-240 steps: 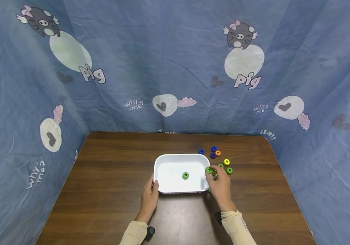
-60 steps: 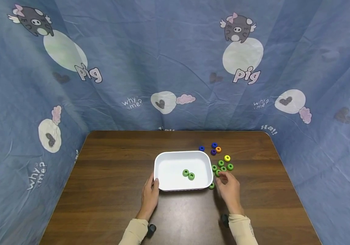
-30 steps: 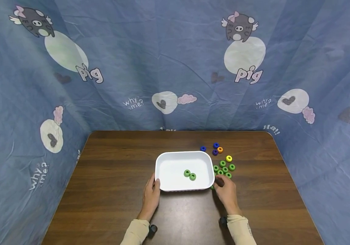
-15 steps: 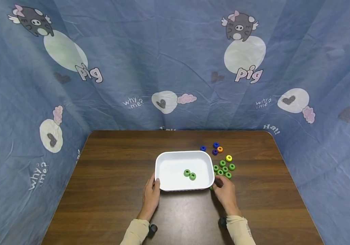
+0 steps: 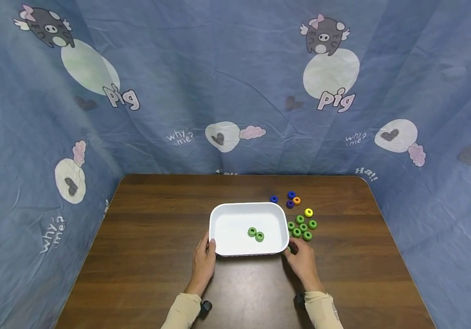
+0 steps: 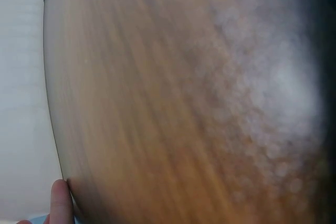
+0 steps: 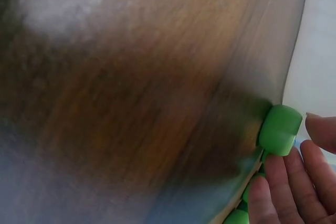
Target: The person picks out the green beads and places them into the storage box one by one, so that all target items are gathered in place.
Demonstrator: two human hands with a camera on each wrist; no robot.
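Observation:
A white plastic tray (image 5: 231, 228) sits mid-table with two green ring-shaped beads (image 5: 259, 236) inside. My left hand (image 5: 203, 265) grips its left side, thumb over the rim; in the left wrist view a fingertip (image 6: 62, 200) lies along the edge. At the tray's front right corner is my right hand (image 5: 303, 262). Seen from the right wrist, a green bead (image 7: 280, 130) rests on the table beside the tray wall. My right fingers (image 7: 278, 182) are beside it and a small gap shows between it and the thumb. From above, my hand mostly covers that bead.
Several green beads (image 5: 303, 227) cluster right of the tray. Beyond them lie a yellow bead (image 5: 308, 213), an orange bead (image 5: 297, 201), a purple bead (image 5: 290, 204) and two blue beads (image 5: 291, 195). A patterned blue curtain (image 5: 235, 91) surrounds the brown wooden table (image 5: 157, 219).
Eight seconds ago one bead was in the tray and my right hand held another at its rim; now two lie inside. My right hand has shifted from the cluster toward the tray's front corner.

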